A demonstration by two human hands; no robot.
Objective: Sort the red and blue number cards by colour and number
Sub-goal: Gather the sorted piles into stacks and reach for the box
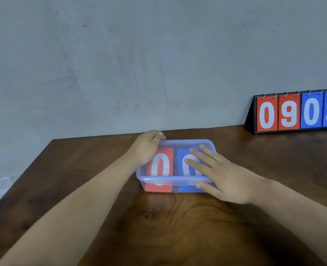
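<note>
Head view gave us a brown wooden table point(254, 160) set against a grey wall point(120, 64), with a clear plastic box point(168, 178) edged in blue at the middle of it. Two number cards lay flat inside the box, side by side. The red card point(161, 167) with a white 0 was toward the 9 o'clock end, and the blue card point(187, 175), also with a white 0, was toward the 3 o'clock end.

Our left hand point(148, 145) gripped the box at its 10 o'clock corner, with the fingers curled over the far rim. Our right hand point(224, 177) reached in from 4 o'clock and lay flat across the top of the box above the blue card. Its fingers point(199, 162) were straight and spread, holding nothing, and its thumb rested along the near rim. We could not tell for sure whether a lid sat under that palm, though the top had a glassy sheen.

At 2 o'clock from the box, well apart from it and close to the wall, stood a black flip scoreboard point(297, 113). It showed a red 0, a red 9, a blue 0 and a blue 9, the last digit cut off by the frame edge.
</note>
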